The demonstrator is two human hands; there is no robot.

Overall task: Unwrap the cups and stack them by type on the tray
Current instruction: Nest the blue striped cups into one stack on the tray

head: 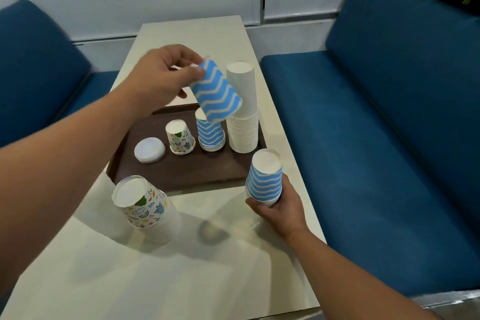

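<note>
Head view shows the left hand (158, 78) with its grip pinched on the base end of 1 blue zigzag cup (215, 91), tilted above the matching stack (210, 132) on the tray (181, 171). Right hand (279, 205) curls round the lower part of a second zigzag stack (264, 179) at the tabletop (207, 267) edge. Paper cups likely weigh almost nothing and crush easily, so a light hold near the stiffer base seems wise.
</note>
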